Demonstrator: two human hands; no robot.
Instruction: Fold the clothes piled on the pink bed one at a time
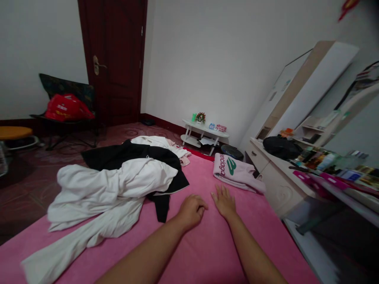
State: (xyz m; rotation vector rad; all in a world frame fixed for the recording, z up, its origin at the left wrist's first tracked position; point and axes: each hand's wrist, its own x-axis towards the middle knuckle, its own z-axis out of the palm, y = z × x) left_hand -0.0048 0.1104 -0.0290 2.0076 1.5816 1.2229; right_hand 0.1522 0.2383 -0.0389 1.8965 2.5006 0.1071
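My right hand (pixel 224 201) lies flat on the pink bed cover (pixel 207 248), fingers spread and holding nothing. Beside it, my left hand (pixel 192 211) rests on the same cover with its fingers curled in loosely; nothing shows in them. Just beyond my right hand sits a folded light pink garment (pixel 237 175) with dark lettering and a green print. Left of my left hand, a white garment (pixel 118 181) with a long sleeve lies loosely heaped over a black garment (pixel 161 157). Behind these is another white garment (pixel 154 141) with some pale pink cloth.
A dressing table (pixel 268 167) crowded with bottles and a black bag (pixel 281 147) stands at the right. Past the bed's far edge is a low white table (pixel 204 128). On the left, a folding chair (pixel 65 85) holds a red bag (pixel 68 107), near an orange-topped stool (pixel 14 132).
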